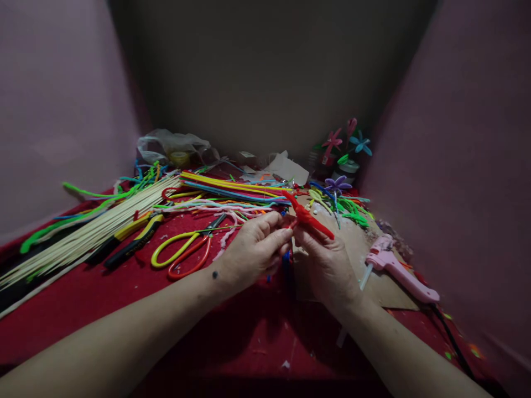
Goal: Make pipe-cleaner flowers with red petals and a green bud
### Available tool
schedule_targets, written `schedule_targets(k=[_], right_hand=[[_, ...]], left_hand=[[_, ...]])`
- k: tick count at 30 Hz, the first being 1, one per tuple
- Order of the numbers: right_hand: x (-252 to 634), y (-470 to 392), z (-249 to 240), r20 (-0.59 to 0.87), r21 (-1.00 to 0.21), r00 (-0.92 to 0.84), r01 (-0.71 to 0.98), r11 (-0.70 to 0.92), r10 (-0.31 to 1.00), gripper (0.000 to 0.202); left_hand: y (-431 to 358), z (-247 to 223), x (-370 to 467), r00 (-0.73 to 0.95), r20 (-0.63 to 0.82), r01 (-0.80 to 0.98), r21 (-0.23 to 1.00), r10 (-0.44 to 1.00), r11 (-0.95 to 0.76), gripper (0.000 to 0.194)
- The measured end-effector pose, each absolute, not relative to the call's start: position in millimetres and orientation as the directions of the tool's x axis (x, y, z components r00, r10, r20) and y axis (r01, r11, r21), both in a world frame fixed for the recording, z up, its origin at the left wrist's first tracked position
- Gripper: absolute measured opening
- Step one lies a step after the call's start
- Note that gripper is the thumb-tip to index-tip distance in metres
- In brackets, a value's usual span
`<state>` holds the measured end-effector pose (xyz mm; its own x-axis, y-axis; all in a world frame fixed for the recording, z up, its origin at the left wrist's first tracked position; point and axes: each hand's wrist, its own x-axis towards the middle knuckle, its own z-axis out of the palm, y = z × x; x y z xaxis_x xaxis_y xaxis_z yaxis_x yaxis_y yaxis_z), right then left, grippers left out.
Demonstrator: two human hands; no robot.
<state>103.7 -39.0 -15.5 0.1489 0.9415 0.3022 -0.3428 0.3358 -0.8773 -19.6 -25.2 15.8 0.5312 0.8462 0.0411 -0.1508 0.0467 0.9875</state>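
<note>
Both my hands meet above the front middle of the table, fingers pinched together. My right hand (329,268) grips a red fuzzy pipe-cleaner piece (306,216) with several pointed, petal-like loops that stick up and out over the thumb. My left hand (255,246) is closed at its left side, with a red bit of the same piece showing between its fingertips. A thin green stem passes behind the left hand, over the scissors (182,251) with one yellow and one red handle. The exact grip of the lower fingers is hidden.
Left lie pale sticks (103,232) and yellow-black pliers (135,243); behind are coloured pipe cleaners (232,185) and a plastic bag (174,142). A pink glue gun (400,271) rests on cardboard (352,254) at right, with finished flowers (360,143) in jars beyond.
</note>
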Motion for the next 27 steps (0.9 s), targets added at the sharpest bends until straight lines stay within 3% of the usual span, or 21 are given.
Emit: schedule_targets(k=[6,15,18,21,24,27], right_hand=[[106,-36,-16,0.286,-0.878,0.118,-0.365,0.309,0.951,0.017],[105,-36,-14,0.258,-0.874,0.142,-0.386,0.294,0.956,0.012],[104,-36,-14,0.264,-0.884,0.159,-0.354,0.304,0.951,0.014],[104,-35,-15,0.277,-0.884,0.180,-0.338,0.324,0.944,0.016],[104,-34,-17,0.262,-0.894,0.178,-0.326,0.308,0.948,0.015],[105,-35,-18,0.242,-0.908,0.173,-0.307,0.286,0.955,0.016]], left_hand=[[-20,14,-25,0.652,-0.030,-0.281,0.918,0.758,0.279,0.019],[-20,12,-24,0.598,-0.052,-0.218,0.950,0.800,0.225,0.025],[-21,11,-21,0.527,-0.019,-0.124,0.987,0.850,0.099,0.024],[-21,6,-19,0.402,0.145,0.043,0.983,0.904,-0.177,0.017],[-20,-1,-19,0.329,0.385,0.204,0.862,0.862,-0.463,0.017],[-21,-5,-21,0.331,0.481,0.338,0.743,0.812,-0.577,0.012]])
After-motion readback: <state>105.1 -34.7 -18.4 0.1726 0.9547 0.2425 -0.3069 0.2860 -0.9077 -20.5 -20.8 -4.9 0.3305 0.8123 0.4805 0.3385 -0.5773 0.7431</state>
